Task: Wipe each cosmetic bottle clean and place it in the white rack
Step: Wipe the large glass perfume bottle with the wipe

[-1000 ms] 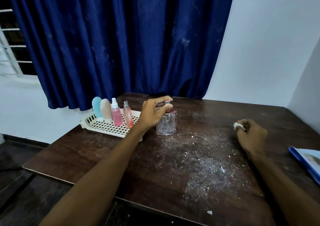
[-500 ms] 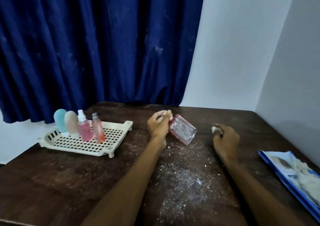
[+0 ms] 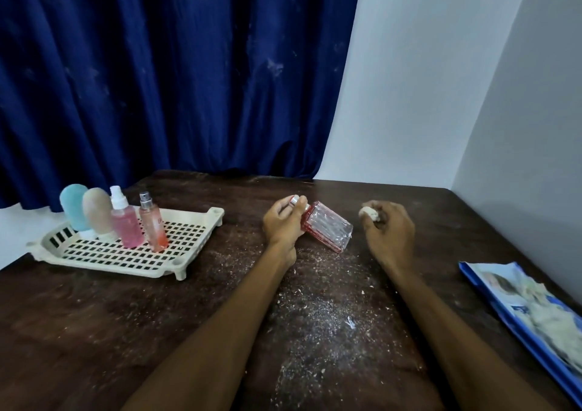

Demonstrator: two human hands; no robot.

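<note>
Four bottles already stand upright in the white rack (image 3: 185,240) at the left of the desk (image 3: 94,316): a blue bottle (image 3: 74,206), a beige bottle (image 3: 96,210), a pink spray bottle (image 3: 124,225) and a slim peach spray bottle (image 3: 151,225). One more, a ribbed glass bottle (image 3: 327,226) with red edging, is out of the rack, between the two hands and well to the right of it.

The left hand (image 3: 282,221) grips it by the neck, fingers and thumb curled round the silver cap (image 3: 294,200), so the bottle is tilted. Its long axis runs from the cap at upper left down to the flat base at lower right. That base points toward the right hand (image 3: 390,231), which is near it but not touching. Whether the bottle's lowest corner rests on the desk or is just off it, I cannot tell.

The right hand is clenched round a small white wad (image 3: 369,213), pinched at the fingertips and turned toward the bottle. So the left hand holds and the right hand wipes. I judge the coming move to be a short reach leftward by the right hand to rub the glass body. The rack lies beyond the left hand, away from the wad, so placing the bottle would mean a carry to the left. White crumbs (image 3: 324,316) litter the desk around both forearms.
</note>
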